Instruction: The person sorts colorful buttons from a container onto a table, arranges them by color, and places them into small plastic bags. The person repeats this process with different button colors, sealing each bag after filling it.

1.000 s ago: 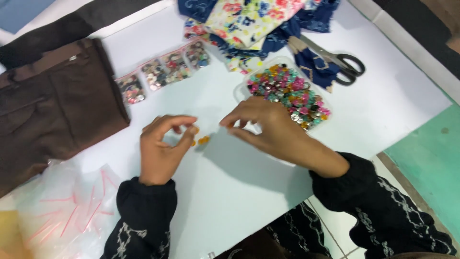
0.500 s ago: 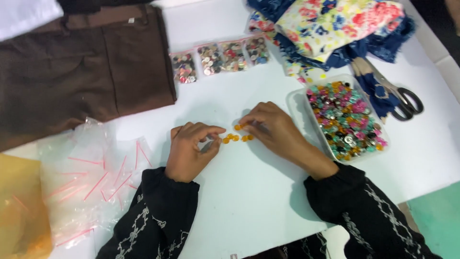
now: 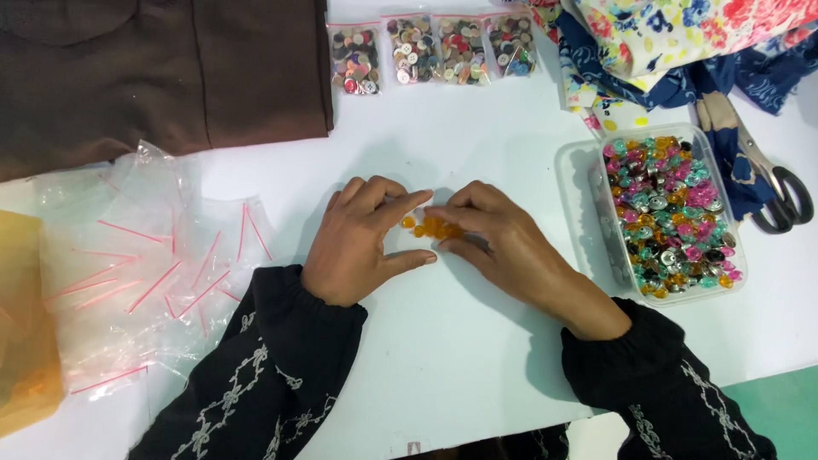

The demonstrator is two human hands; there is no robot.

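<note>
A small cluster of orange buttons (image 3: 430, 227) lies on the white table (image 3: 460, 358) between my two hands. My left hand (image 3: 362, 243) rests on the table just left of them, fingers curved around the cluster, fingertips touching it. My right hand (image 3: 503, 247) comes in from the right, its fingertips on the same orange buttons. Neither hand has lifted anything. A clear plastic tub (image 3: 588, 213) full of mixed coloured buttons stands right of my right hand.
Several small bags of buttons (image 3: 434, 51) lie in a row at the back. Brown cloth (image 3: 162, 68) covers the back left, empty clear zip bags (image 3: 153, 264) the left, an orange bag (image 3: 25, 341) the far left. Floral and blue fabric (image 3: 682, 43) and scissors (image 3: 758, 170) lie back right.
The view has shifted, so everything sits further right and closer. My hands have come together around a growing cluster of orange buttons on the table.
</note>
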